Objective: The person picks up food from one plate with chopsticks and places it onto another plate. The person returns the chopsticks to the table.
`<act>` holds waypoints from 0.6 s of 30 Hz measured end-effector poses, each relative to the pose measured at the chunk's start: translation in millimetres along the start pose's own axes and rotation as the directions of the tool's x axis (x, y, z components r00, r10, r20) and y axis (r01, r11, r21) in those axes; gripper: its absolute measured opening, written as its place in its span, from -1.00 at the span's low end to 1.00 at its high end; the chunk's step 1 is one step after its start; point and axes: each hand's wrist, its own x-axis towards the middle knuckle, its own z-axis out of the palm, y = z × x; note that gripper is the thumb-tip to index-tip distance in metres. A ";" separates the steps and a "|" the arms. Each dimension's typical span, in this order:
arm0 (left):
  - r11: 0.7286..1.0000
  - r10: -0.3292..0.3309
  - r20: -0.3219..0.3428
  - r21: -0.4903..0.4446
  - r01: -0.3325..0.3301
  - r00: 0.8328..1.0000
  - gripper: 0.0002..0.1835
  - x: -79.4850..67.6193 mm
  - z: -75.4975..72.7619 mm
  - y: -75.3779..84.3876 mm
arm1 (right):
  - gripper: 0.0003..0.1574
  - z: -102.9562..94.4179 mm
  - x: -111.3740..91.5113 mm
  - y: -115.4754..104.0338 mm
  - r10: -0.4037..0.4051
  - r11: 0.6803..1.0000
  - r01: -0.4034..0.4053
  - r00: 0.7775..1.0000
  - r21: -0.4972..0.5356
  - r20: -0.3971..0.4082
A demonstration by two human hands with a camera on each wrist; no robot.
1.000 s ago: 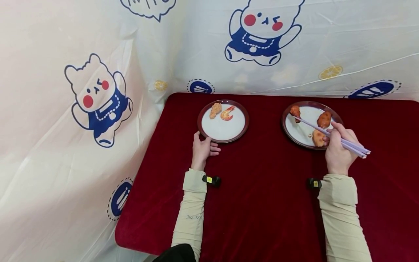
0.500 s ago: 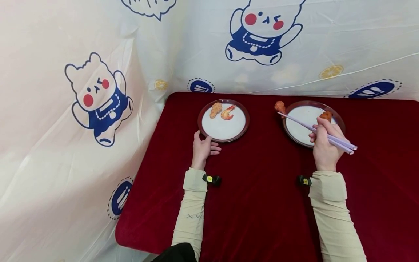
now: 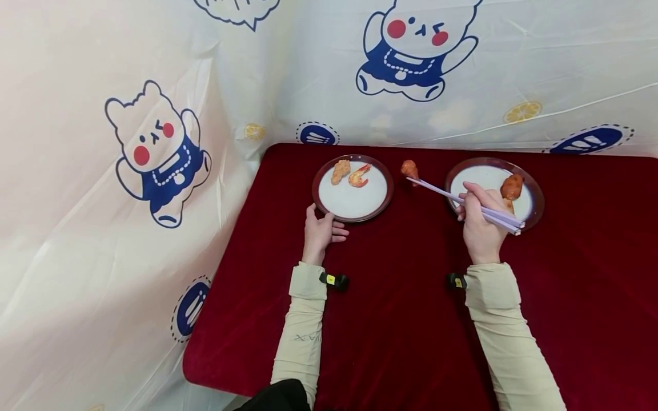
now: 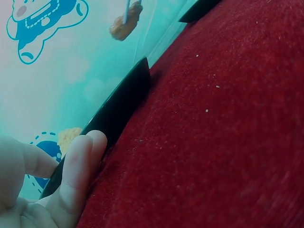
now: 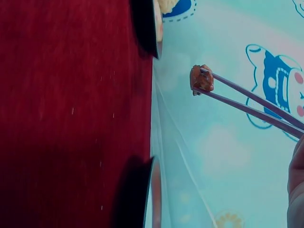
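meat pc [image 3: 409,168] shifted L, now btwn plates [image 3: 352,202] [image 3: 475,174]

From here, through the head view, I have my left arm [image 3: 300,342] reaching forward at a slight inward lean and my right arm [image 3: 514,342] slanting inward more steeply, the 2 well apart. Both wear pale sleeves with turned-back cuffs, leaving the wrists bare. My left grip [image 3: 320,233] is low and pinching, its wrist nearly in line with the forearm; the left wrist view shows me the thumb [image 4: 35,161] set opposite the fingers [image 4: 78,166]. My right grip [image 3: 481,225] is raised, digits bent and gathered in a hold. The right wrist view gives me just 1 slice of it.
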 end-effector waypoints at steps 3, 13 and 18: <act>1.000 -0.007 -0.004 0.003 0.007 1.000 -0.30 -1.0 -0.1 0.8 | -0.74 7.6 -4.6 -6.1 0.004 1.000 -0.003 1.000 -0.022 0.024; 1.000 -0.020 -0.003 -0.012 0.020 1.000 -0.29 7.4 -0.9 -5.8 | -0.74 23.2 -14.3 -5.1 0.008 1.000 -0.010 0.996 0.023 0.086; 0.999 -0.009 -0.019 -0.035 0.009 1.000 -0.31 19.3 -2.0 -19.8 | -0.74 27.4 -17.4 -5.1 -0.002 1.000 0.002 0.994 0.004 0.109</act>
